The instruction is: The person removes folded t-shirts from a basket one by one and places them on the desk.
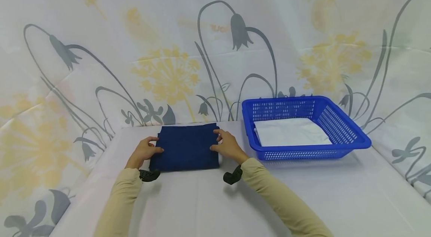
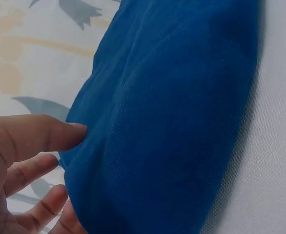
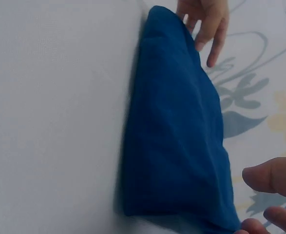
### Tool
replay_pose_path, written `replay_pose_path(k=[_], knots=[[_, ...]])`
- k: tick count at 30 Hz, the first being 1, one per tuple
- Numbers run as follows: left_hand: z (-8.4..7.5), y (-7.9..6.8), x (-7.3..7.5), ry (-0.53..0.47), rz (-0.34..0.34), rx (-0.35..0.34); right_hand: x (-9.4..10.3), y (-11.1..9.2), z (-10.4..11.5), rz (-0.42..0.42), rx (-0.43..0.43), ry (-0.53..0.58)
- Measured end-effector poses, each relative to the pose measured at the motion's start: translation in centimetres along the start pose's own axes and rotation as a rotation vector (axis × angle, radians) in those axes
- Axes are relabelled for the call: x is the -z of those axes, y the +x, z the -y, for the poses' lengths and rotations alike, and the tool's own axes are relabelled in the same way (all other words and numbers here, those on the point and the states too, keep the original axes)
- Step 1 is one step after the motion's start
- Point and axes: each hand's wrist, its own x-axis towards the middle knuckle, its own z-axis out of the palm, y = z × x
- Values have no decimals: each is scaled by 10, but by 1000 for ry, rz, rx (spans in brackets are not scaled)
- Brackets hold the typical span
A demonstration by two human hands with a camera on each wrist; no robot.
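Note:
A folded dark blue cloth lies flat on the white table, creased on top and layered at its edges. At its left edge is my left hand; the thumb overlaps the cloth while the other fingers spread along the border. My right hand is at the opposite edge, near the upper right corner. In the right wrist view, its thumb stands apart from the cloth and its fingertips are by the corner. Across the cloth in that view, the left hand shows with fairly straight fingers.
To the right stands a blue plastic basket with perforated sides, and a folded white cloth lies inside it. A pale curtain printed with grey and yellow flowers hangs behind the white-covered table.

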Motion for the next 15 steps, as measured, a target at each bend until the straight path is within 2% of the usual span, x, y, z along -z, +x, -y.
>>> replay_pose_path(k=[8,15], knots=[[-14,-6,4,65,-57,-66,9,-6,14,39,107,-57],[-30,-8,-3,162,-108,-218,19,-14,19,33,231,-89]])
